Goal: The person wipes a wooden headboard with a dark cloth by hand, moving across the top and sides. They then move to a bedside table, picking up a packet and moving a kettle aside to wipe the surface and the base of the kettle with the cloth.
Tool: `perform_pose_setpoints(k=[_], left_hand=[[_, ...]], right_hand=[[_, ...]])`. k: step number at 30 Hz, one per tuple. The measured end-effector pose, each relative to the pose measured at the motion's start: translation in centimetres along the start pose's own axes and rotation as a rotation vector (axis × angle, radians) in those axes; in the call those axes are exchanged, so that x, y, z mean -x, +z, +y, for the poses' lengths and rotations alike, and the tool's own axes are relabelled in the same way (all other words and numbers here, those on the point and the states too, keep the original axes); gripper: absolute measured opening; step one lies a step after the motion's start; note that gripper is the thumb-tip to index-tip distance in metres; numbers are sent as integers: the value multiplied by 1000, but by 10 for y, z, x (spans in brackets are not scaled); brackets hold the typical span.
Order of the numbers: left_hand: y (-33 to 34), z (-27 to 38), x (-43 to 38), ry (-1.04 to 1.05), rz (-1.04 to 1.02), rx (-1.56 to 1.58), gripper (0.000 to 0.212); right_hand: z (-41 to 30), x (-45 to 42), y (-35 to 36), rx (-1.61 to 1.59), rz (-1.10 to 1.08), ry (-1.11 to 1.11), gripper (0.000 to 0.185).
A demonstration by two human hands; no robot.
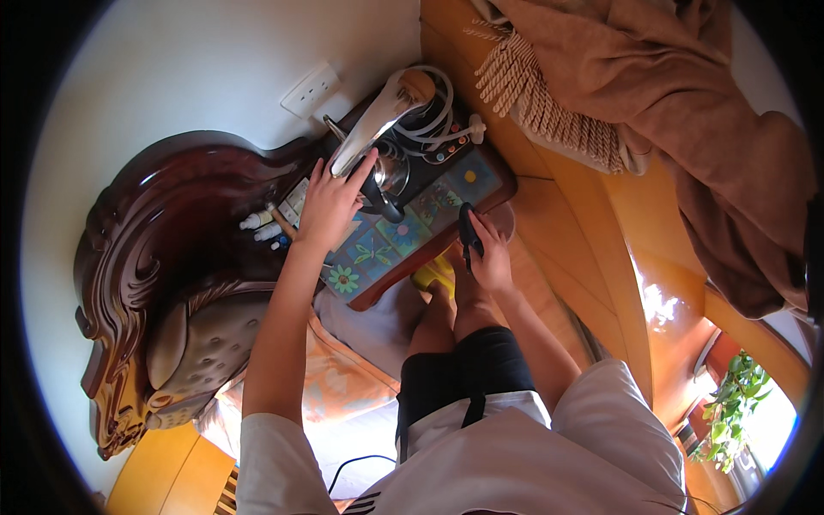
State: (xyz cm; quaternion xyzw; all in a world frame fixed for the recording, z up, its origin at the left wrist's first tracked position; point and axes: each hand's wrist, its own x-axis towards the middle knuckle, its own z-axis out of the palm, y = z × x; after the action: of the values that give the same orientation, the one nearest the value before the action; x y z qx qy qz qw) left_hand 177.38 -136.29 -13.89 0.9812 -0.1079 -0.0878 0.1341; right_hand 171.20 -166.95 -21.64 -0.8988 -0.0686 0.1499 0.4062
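Note:
My left hand (pixel 331 203) lies at the lower end of a shiny metal appliance arm (pixel 373 122), its fingers spread along the end; whether it grips is unclear. Beneath that arm are a round metal part (pixel 391 168) and a black handle (pixel 388 207). My right hand (pixel 492 257) holds a black handheld object (pixel 470 230) beside the edge of the dark wooden nightstand (pixel 393 278). Its top bears a floral and dragonfly patterned cover (pixel 373 252). A pale hose (pixel 444 96) loops behind the appliance, near a control panel with coloured buttons (pixel 450 147).
Small bottles (pixel 256 220) and a white power strip (pixel 296 199) stand at the nightstand's left. A carved headboard (pixel 129 257) rises at the left, a wall socket (pixel 311 90) behind. A brown fringed curtain (pixel 618 84) hangs at the upper right. Yellow footwear (pixel 432 273) shows below.

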Motion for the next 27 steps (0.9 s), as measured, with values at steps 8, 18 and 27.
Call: perform_pose_setpoints(k=[8,18,27], left_hand=[[13,-7,-3,-47,128,166,92],[35,26,-16,-409,343,-116,73],[15,6,-6,-271,173,71,67]], right_hand=[[-13,4,15,-9,-36,11,70],[-26,10,29,-41,-32,39,69],[-81,-20,49,-190,198,-40,73]])
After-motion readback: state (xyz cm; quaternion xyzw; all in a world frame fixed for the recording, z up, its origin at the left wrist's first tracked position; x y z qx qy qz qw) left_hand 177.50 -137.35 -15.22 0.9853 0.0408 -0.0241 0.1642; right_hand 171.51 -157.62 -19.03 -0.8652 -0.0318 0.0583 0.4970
